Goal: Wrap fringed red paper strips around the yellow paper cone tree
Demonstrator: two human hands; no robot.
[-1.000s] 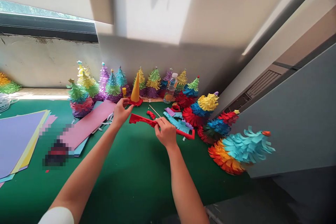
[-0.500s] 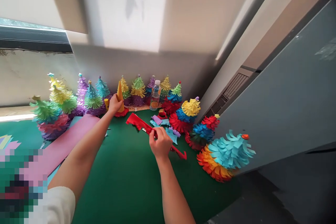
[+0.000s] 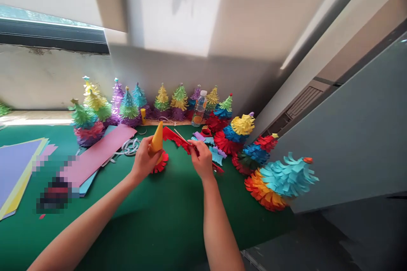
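Observation:
My left hand [image 3: 144,159] is wrapped round a yellow paper cone [image 3: 157,137], which leans slightly with its tip up. Red fringed paper [image 3: 160,163] rings the cone's base. In my right hand [image 3: 202,160] the fingers pinch a red fringed paper strip [image 3: 171,134], whose far end reaches toward the cone's tip. A pale edge of the strip lies along its upper side. More red paper hangs below my right hand, and blue and purple paper pieces [image 3: 216,156] lie just beyond it.
Several fringed paper trees [image 3: 179,103] line the back, more [image 3: 282,178] the right edge. A clear bottle [image 3: 200,108] and a small yellow roll [image 3: 143,115] stand among them. Pink paper [image 3: 101,152], white strips [image 3: 129,148] and coloured sheets [image 3: 17,173] lie left on the green table [image 3: 152,224].
My left hand has brought the cone from the back of the table nearer to me and rightward. The red strip in my right hand now reaches close to the cone. The view has shifted left.

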